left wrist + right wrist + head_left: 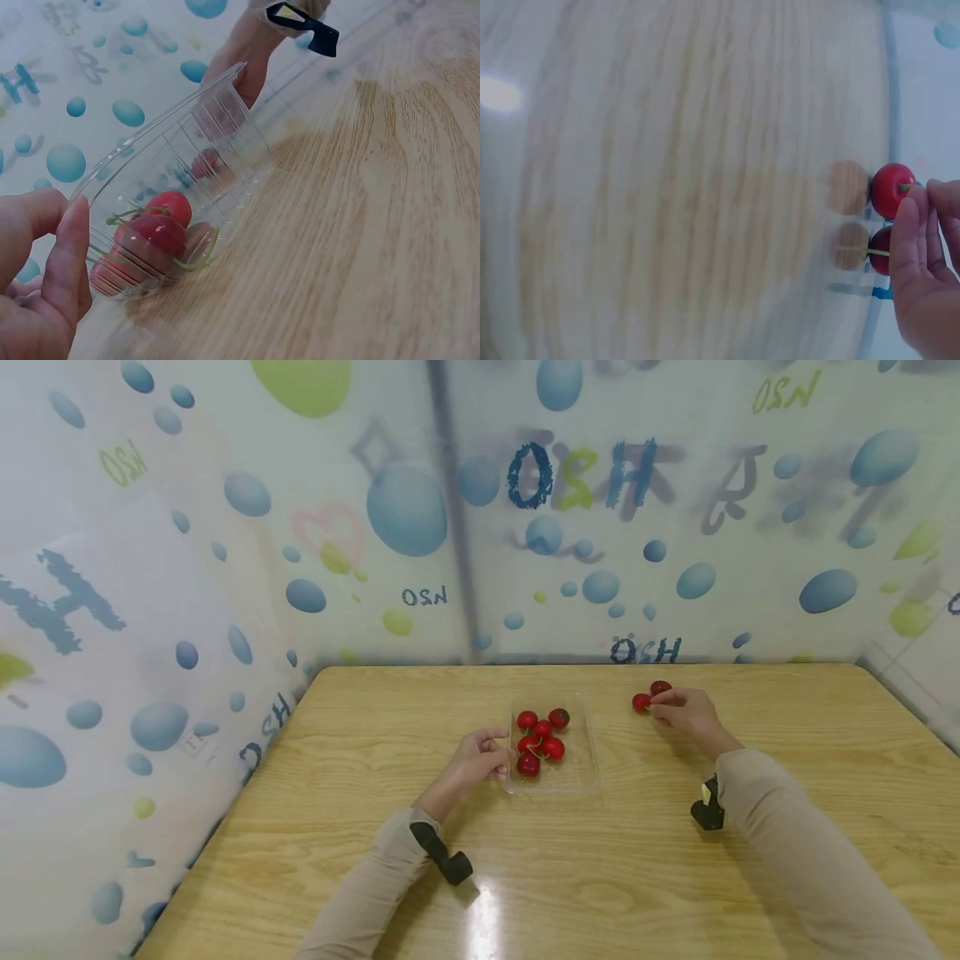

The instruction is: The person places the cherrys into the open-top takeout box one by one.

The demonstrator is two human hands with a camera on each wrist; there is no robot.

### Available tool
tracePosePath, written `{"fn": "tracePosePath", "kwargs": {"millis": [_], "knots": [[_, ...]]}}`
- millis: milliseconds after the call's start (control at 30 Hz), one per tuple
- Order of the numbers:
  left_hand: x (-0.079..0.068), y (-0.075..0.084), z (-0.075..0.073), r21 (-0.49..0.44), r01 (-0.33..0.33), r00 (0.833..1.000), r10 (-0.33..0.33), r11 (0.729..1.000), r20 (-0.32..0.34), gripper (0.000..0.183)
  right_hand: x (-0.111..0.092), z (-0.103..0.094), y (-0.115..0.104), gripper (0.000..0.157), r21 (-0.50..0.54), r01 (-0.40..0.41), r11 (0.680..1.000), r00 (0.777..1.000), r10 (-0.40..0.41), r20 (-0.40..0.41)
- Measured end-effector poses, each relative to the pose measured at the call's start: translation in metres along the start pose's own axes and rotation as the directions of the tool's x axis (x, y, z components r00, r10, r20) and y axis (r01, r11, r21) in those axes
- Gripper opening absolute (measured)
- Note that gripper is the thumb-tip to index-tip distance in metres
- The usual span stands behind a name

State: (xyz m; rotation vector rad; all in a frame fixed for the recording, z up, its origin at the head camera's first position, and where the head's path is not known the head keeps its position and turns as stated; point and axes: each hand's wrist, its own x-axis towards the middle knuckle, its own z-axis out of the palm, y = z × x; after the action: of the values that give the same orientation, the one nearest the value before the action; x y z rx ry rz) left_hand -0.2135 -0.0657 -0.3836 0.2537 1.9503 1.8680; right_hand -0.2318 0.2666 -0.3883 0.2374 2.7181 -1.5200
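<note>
A clear plastic container (577,777) rests on the table, with several red cherries (553,748) bunched toward its left side, green stems showing. My left hand (480,757) pinches the container's left rim between thumb and fingers; the left wrist view shows this hand (45,270) at the corner. To the right of the container, my right hand (688,714) pinches a bright red cherry (892,190) by its green stem. Beside it lies a darker cherry (661,687), partly hidden behind the fingers in the right wrist view.
The wooden table (337,893) reaches back to a curtain (480,568) printed with blue and green drops. Another curtain stretch (135,652) runs along the left edge. Black straps with small devices are worn on both wrists.
</note>
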Motion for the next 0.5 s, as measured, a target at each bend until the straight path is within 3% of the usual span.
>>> {"fn": "tracePosePath", "kwargs": {"millis": [233,500], "knots": [[0.001,-0.001,0.0,-0.011,-0.008,1.0,0.008,1.0,0.0,0.045,-0.001,0.005,-0.006,0.033,0.066,0.029,0.997,0.999,-0.03,0.024],[0.0,0.0,0.0,-0.014,-0.002,1.0,0.002,1.0,0.0,0.046,-0.004,0.011,-0.012,0.03,0.07,0.039,0.997,0.998,-0.042,0.042]]}}
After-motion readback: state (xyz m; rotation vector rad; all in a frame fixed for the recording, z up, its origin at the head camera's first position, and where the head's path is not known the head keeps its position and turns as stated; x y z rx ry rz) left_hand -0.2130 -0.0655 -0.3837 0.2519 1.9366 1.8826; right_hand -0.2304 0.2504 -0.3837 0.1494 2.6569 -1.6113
